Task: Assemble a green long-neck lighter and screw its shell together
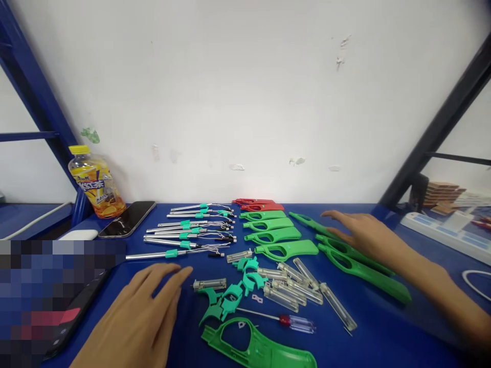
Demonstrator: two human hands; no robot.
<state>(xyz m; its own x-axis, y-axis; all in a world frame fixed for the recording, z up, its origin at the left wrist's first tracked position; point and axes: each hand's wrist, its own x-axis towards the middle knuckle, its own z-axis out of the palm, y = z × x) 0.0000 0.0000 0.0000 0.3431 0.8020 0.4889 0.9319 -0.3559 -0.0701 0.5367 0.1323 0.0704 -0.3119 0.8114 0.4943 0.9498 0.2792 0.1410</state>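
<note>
My left hand [141, 312] rests palm down at the front left, fingers loosely bent and a little apart, with nothing in it. Just right of it lie a clear fuel tank [210, 284], teal triggers [232, 298] and a green lighter shell half [257, 345] with its hollow side up. My right hand [355, 232] reaches over the dark green shell halves [364, 271] on the right, thumb and forefinger apart. One long green shell [309, 222] passes beneath these fingers; whether they touch it I cannot tell. Between the hands lie several clear tanks [287, 294] and a screwdriver [297, 323].
Metal lighter rods [184, 235] with wires lie in rows at the back left. Light green shells [276, 232] and red shells [263, 204] are stacked at the back centre. A phone [128, 220], drink bottle [97, 184] and power strip [452, 235] flank the blue table.
</note>
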